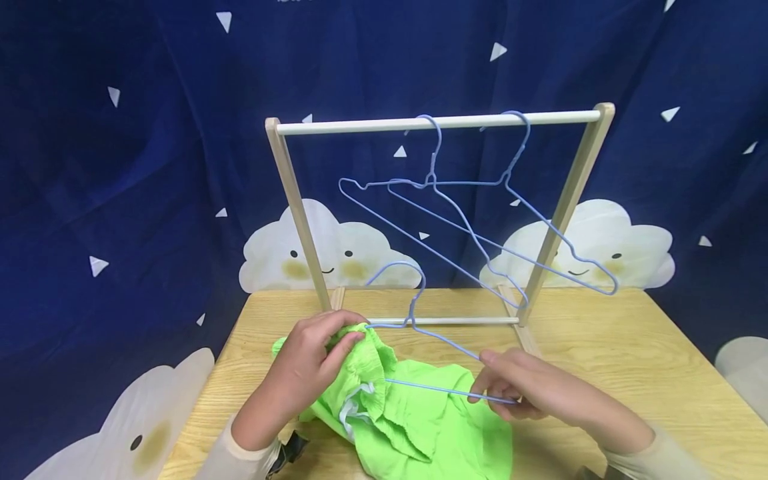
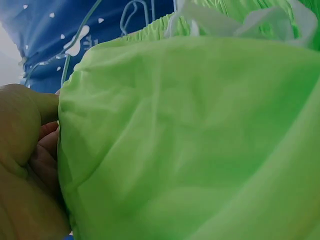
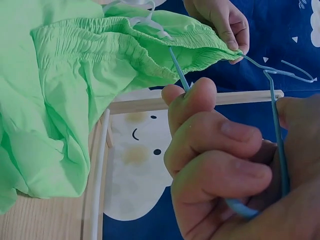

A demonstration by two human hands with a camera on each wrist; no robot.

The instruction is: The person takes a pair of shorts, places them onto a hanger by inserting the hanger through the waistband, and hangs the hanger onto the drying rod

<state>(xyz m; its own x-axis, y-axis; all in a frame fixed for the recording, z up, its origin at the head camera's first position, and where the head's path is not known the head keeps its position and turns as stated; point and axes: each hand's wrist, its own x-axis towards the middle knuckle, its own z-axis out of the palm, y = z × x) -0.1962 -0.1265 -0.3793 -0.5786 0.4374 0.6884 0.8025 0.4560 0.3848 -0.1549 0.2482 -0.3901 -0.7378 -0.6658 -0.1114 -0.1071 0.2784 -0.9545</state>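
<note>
Bright green elastic-waist shorts [image 1: 420, 427] with a white drawstring [image 1: 354, 407] lie bunched on the table. My left hand [image 1: 312, 353] pinches their gathered waistband at the left end. A blue wire hanger [image 1: 444, 339] runs partly inside the waistband, its left end hidden by the cloth and its hook standing up. Around the hanger's right end curl the fingers of my right hand [image 1: 522, 387]. In the right wrist view, the hanger's lower bar enters the waistband opening [image 3: 200, 52]. Green cloth [image 2: 175, 135] fills most of the left wrist view.
Behind the shorts stands a small wooden rack [image 1: 295, 207] with a white top rod [image 1: 360, 125]. Two more blue hangers [image 1: 474, 233] hang from the rod. The wooden table [image 1: 600, 347] extends to both sides, and a dark blue curtain [image 1: 150, 167] forms the backdrop.
</note>
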